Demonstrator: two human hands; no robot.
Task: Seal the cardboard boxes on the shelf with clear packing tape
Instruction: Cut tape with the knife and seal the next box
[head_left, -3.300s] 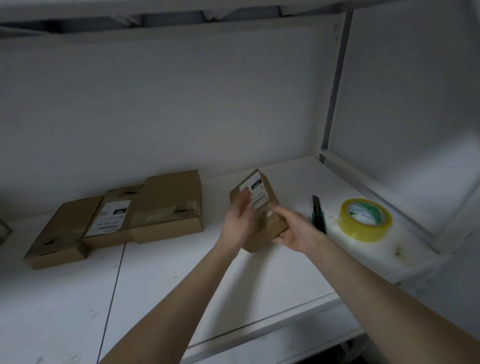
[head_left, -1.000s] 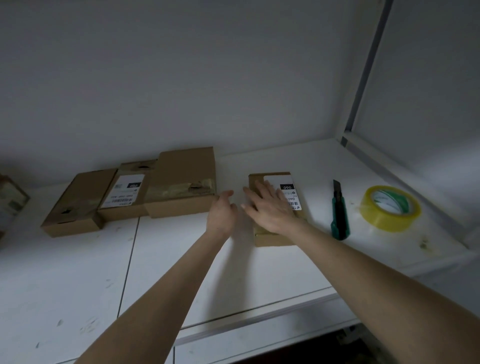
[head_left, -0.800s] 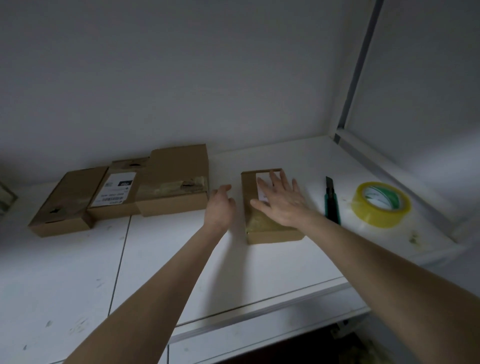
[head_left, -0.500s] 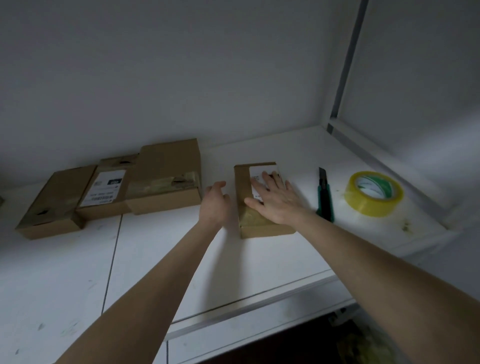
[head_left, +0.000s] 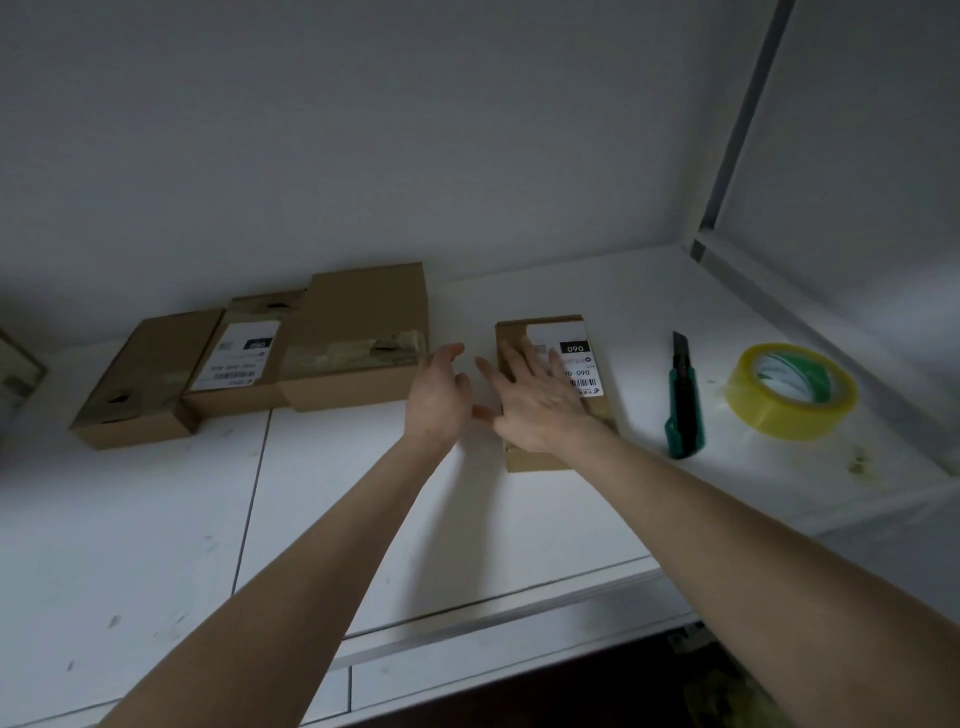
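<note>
A small cardboard box with a white label lies flat on the white shelf. My right hand rests flat on its top, fingers spread, holding nothing. Just left of that box my left hand hovers over the shelf, fingers loosely apart and empty. A roll of clear yellowish packing tape lies flat at the right. Three more cardboard boxes sit in a row at the left: a large one, a labelled one and a plain one.
A green utility knife lies between the small box and the tape roll. The shelf's back wall is close behind the boxes, and a side wall with a metal upright closes off the right. The shelf's front edge runs below my forearms.
The small box went from being held in both hands to lying flat on the shelf. My right hand stays pressed on its top and has slid slightly left; my left hand stays beside it.
</note>
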